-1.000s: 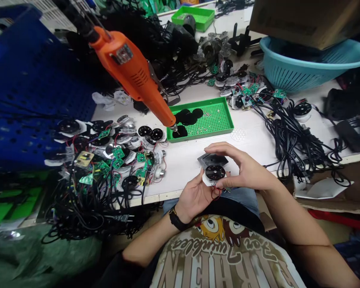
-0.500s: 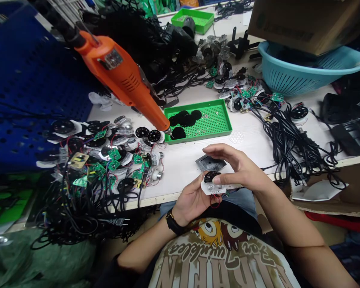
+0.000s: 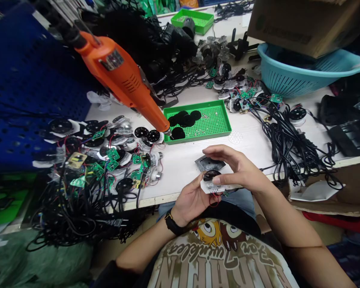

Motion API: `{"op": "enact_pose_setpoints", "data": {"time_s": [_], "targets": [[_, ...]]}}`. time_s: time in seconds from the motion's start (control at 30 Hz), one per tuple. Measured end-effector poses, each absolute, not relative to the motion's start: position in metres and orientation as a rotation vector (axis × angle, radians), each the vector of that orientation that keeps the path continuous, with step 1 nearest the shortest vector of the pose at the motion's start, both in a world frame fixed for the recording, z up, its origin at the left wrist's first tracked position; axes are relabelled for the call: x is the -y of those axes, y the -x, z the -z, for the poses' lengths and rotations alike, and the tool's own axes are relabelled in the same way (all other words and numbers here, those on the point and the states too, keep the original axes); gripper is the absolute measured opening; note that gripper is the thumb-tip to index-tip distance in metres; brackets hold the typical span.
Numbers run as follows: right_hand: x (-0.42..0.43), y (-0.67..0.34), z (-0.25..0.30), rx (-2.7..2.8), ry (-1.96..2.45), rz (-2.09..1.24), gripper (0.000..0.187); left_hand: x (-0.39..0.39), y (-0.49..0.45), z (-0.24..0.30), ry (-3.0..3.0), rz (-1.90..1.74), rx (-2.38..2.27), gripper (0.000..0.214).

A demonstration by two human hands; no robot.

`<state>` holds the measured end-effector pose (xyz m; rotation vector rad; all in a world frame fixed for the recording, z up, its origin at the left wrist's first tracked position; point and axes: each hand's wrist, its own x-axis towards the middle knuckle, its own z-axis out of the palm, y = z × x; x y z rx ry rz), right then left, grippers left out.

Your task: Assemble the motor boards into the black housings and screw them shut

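Running left to right along a white desk (image 3: 180, 172), the view starts at a blue perforated crate (image 3: 27, 100) and a tangle of black cables (image 3: 78, 216) hanging off the desk's near edge. Next lies a heap of black discs and green circuit boards (image 3: 108, 160) trailing red wires. An orange electric screwdriver (image 3: 123, 76) hangs above them, its tip just over the corner of a green tray (image 3: 198, 120) holding black discs and tiny screws.

Centered in front of the person, both hands hold a white plastic mount (image 3: 210, 186) with a black disc (image 3: 211, 175) on top, just above the desk. The left hand (image 3: 192, 200), with a black wristwatch (image 3: 172, 223), cradles it from below, palm up. The right hand (image 3: 237, 168) closes on it from the far side, thumb on its edge and fingers arched above. A dark square plate (image 3: 209, 163) lies on the desk just beyond.

Farther right are more black cables (image 3: 291, 148), then a teal basket (image 3: 288, 72) beneath a cardboard box (image 3: 309, 24).
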<state>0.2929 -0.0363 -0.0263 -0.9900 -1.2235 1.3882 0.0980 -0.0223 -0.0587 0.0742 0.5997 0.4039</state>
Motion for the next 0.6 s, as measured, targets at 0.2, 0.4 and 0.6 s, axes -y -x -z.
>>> {"op": "enact_pose_setpoints", "data": {"time_s": [0.2, 0.4, 0.6], "targets": [[0.053, -0.307, 0.046, 1.295, 0.927, -1.402, 0.086, 0.011, -0.1, 0.04, -0.081, -0.515, -0.67, 0.057], [0.103, -0.32, 0.063, 1.647, 1.258, -1.379, 0.066, 0.002, -0.085, 0.031, -0.007, -0.636, -0.627, 0.064], [0.154, -0.33, 0.051, 1.921, 1.4, -1.181, 0.021, 0.018, -0.071, 0.025, -0.158, -0.569, -0.426, 0.028]]}}
